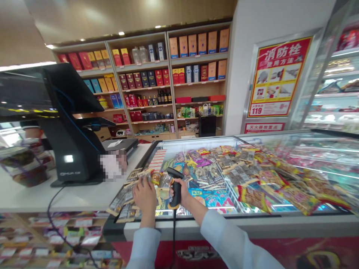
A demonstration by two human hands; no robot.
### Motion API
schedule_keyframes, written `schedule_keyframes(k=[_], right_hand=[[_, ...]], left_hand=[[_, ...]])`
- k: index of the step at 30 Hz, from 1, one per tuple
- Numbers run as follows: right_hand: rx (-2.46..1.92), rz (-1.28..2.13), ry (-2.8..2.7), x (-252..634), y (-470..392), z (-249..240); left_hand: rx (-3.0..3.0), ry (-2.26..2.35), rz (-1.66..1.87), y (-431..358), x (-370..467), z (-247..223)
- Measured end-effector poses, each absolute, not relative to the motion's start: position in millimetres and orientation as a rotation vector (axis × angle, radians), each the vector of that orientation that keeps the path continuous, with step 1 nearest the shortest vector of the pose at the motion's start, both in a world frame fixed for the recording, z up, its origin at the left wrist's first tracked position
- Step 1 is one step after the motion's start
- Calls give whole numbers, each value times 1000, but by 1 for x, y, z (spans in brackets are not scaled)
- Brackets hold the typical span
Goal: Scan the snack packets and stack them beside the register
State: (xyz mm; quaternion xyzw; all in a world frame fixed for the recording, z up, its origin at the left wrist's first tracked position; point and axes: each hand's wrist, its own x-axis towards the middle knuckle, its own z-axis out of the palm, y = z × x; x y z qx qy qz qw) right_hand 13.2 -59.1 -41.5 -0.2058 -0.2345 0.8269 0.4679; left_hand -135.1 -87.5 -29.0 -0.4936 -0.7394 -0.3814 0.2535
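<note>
My right hand [181, 192] is wrapped round the handle of a black barcode scanner [175, 186], whose cable hangs down over the front edge. To its left, my left hand [144, 194] rests on snack packets, its fingers closed round something I cannot make out. Clear-and-brown packets [122, 200] lie beside and under that hand. A small round yellow-and-red item [156, 177] sits between the two hands. The packets lie on the glass top of a chest freezer [157, 149].
At the left, a black register [75, 149] stands on a white counter [84, 198] with a trailing cable. Red-and-yellow snack bags [254, 198] cover the freezer's right part. Shelves of boxes [146, 86] and a red fire notice [276, 78] are behind.
</note>
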Motion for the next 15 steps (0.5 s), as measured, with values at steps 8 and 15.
schedule_keyframes(k=[8, 15], right_hand=[[-485, 2049, -506, 16, -62, -36], [-458, 1905, -564, 52, -65, -13]], left_hand=[[-1344, -1933, -1097, -87, -133, -27], [-1385, -1891, -1083, -94, -120, -4]])
